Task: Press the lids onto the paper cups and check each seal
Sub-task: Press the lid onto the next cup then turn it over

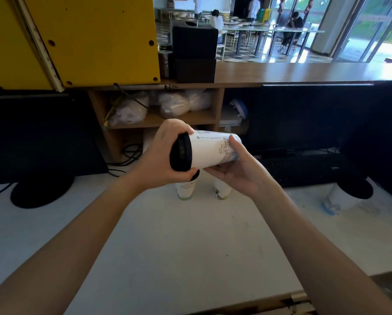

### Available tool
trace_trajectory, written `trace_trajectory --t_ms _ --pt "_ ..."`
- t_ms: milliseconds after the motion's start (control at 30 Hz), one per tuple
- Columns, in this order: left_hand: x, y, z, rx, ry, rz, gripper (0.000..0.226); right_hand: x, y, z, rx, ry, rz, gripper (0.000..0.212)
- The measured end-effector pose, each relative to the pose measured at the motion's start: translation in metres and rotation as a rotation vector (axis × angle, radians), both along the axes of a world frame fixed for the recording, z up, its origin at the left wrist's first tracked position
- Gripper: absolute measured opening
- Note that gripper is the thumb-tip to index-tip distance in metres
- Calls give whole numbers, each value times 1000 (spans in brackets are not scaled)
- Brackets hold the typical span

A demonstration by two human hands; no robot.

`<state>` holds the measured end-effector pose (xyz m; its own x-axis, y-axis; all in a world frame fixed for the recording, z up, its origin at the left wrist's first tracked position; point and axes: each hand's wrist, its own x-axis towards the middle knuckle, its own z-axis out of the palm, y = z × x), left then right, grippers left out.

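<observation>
Cup: paper cup (209, 151) held on its side above the tabletop (190, 242); long axis left-right, black lid (180, 153) pointing left
Hands: left hand (162, 155) wrapped around the lid end; right hand (238, 170) gripping the base
Tabletop: white; two more cups (185, 189) standing (partly hidden)
Room: canteen beyond a wooden counter (292, 72)

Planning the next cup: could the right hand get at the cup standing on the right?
Probably not yet: the right hand is holding the lidded cup, directly over the standing cup.

Two bare forearms enter from the bottom edge, no sleeves visible. Left hand (160, 155) and right hand (240, 171): no gloves, rings, watch or bands visible. Fingers (232, 142) uncovered, nails short.
</observation>
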<state>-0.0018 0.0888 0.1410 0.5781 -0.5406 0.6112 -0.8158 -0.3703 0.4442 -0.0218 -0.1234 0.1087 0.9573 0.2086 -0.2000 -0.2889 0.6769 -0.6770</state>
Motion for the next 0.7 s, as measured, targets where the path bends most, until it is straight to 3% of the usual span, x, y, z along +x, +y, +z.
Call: trace_trajectory --t_ms 167,233,300,367,467,567,700 --pt "-4 -10 -20 58 -198 78 71 3 18 -5 169 -29 -122 46" --pt "-2 -13 -25 35 -162 63 75 10 21 2 163 -11 -180 47" --pt "4 -13 -24 -67 75 31 82 19 21 13 105 -4 -237 49" --pt "13 -13 -18 -243 467 19 83 27 21 26 -6 -22 -252 48" --pt "36 -9 -12 -376 975 -74 64 39 22 49 -205 -105 -236 25" --pt "54 -9 -6 -278 1061 -144 38 52 23 77 -436 -181 -202 25" --pt "70 -14 6 -178 956 -112 50 67 25 109 -766 -319 -163 36"
